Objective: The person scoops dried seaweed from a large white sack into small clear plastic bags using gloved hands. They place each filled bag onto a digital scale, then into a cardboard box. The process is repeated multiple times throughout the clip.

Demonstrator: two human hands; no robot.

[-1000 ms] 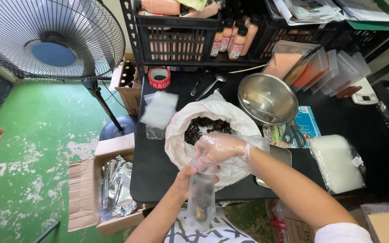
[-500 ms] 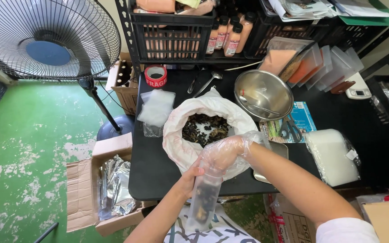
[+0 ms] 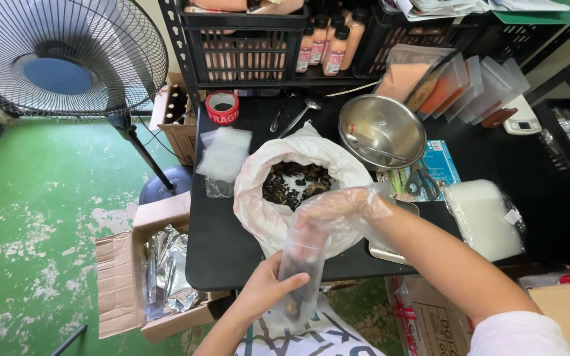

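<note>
Left hand [image 3: 265,290] bare, clamped around a small clear plastic pouch [image 3: 300,264] with dark pieces at its bottom. Right hand [image 3: 338,207], in a clear disposable glove, now pinches the pouch mouth, having dropped from the large white bag of dark dried pieces [image 3: 291,188] just beyond: filling under way.

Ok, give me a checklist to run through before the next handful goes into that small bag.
1. Small clear bag held by the left hand: ok, the fingers wrap its side.
2. Bag mouth open: ok, the gloved right hand is at its top.
3. Glove on right hand: ok. Left hand: not ok, bare.
4. Big white bag of dark dried pieces open and close by: ok.
5. Small bag over the table: not ok, it hangs off the front edge.
6. How full the small bag is: cannot tell, only some dark bits show near the bottom.
</note>
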